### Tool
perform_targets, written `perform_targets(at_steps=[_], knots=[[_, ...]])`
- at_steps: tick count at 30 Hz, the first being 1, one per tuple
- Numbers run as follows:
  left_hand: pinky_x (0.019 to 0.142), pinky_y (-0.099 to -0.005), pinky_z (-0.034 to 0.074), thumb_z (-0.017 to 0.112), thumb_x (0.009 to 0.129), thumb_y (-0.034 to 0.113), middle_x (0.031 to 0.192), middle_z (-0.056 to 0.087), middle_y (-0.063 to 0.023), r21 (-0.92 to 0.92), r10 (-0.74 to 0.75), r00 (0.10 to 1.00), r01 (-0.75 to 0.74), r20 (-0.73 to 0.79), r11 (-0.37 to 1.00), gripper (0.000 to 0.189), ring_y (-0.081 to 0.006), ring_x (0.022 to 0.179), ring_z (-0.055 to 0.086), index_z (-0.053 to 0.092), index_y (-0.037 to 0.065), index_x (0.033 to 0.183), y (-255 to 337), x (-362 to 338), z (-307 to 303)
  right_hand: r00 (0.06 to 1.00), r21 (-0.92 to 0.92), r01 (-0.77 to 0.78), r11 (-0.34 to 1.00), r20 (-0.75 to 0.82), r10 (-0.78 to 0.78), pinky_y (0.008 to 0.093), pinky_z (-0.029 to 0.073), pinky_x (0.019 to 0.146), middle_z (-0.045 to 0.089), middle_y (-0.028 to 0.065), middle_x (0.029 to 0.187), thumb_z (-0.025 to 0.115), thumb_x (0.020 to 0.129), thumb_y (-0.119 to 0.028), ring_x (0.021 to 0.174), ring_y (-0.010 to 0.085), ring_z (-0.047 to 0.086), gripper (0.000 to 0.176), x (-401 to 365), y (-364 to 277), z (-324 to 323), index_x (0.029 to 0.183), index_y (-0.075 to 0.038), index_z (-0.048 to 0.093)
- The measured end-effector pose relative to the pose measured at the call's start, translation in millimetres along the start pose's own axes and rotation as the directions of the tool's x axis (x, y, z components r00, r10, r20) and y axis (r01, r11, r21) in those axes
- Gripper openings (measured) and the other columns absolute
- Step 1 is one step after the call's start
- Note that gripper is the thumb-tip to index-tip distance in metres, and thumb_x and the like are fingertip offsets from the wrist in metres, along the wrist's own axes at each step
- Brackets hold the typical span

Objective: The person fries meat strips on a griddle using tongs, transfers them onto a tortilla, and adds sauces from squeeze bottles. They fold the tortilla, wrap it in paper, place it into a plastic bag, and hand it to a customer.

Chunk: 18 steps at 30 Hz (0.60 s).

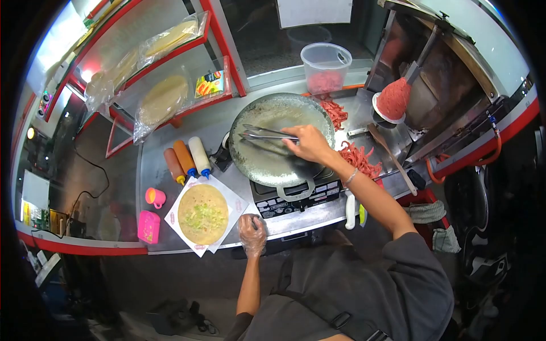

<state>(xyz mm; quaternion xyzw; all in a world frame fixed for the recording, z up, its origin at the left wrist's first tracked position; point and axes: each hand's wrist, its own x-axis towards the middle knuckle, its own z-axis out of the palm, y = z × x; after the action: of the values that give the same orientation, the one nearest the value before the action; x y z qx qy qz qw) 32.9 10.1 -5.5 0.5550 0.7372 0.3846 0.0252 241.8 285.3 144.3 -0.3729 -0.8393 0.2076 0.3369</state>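
Note:
My right hand is closed around a pair of metal tongs, whose tips reach over the wide round griddle pan on the stove. In a clear plastic glove, my left hand is curled at the counter's front edge; whether anything is inside the fingers is hidden. Just left of it lies a flatbread topped with shredded greens, on white paper. Shredded reddish meat sits to the right of the pan, near my right forearm.
Sauce bottles stand behind the flatbread; a pink cup and pink box are left. A meat cone, wooden spoon and white-handled knife are right. Behind stands a plastic tub. Bagged flatbreads fill shelves.

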Motion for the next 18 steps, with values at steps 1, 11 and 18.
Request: perform_targets(at_steps=[1,11,18], knots=[[0.082,-0.0532,0.049,0.059,0.094,0.009,0.093,0.063,-0.0216,-0.01,0.01,1.0,-0.01,0.001,1.0,0.01,-0.0438,0.089,0.062,0.063,0.0,0.094,1,0,-1,1.0,-0.017,0.005,1.0,0.005,-0.005,0.0491,0.06,0.085,0.077,0.0234,0.101,0.072,0.094,-0.024,0.091,0.0437,0.074,0.03,0,-3,4,0.114,-0.003,0.079],[0.079,-0.051,0.048,0.056,0.098,0.007,0.092,0.062,-0.0201,-0.061,0.053,0.986,-0.044,0.16,0.997,0.011,-0.0419,0.086,0.061,0.063,0.0,0.094,26,-48,-34,0.921,-0.24,-0.328,0.914,-0.296,0.253,0.0501,0.06,0.08,0.077,0.0214,0.093,0.071,0.095,-0.027,0.085,0.0419,0.075,0.027,-37,78,-72,0.112,-0.01,0.082],[0.085,-0.055,0.051,0.058,0.101,0.02,0.101,0.068,-0.0219,0.228,-0.421,0.776,0.355,0.47,0.907,0.023,-0.0466,0.098,0.066,0.067,0.0,0.103,-10,-151,-49,0.83,-0.178,-0.507,0.844,-0.364,0.422,0.054,0.059,0.079,0.074,0.0263,0.086,0.069,0.095,-0.024,0.084,0.0462,0.074,0.027,-94,142,-115,0.114,-0.01,0.081]])
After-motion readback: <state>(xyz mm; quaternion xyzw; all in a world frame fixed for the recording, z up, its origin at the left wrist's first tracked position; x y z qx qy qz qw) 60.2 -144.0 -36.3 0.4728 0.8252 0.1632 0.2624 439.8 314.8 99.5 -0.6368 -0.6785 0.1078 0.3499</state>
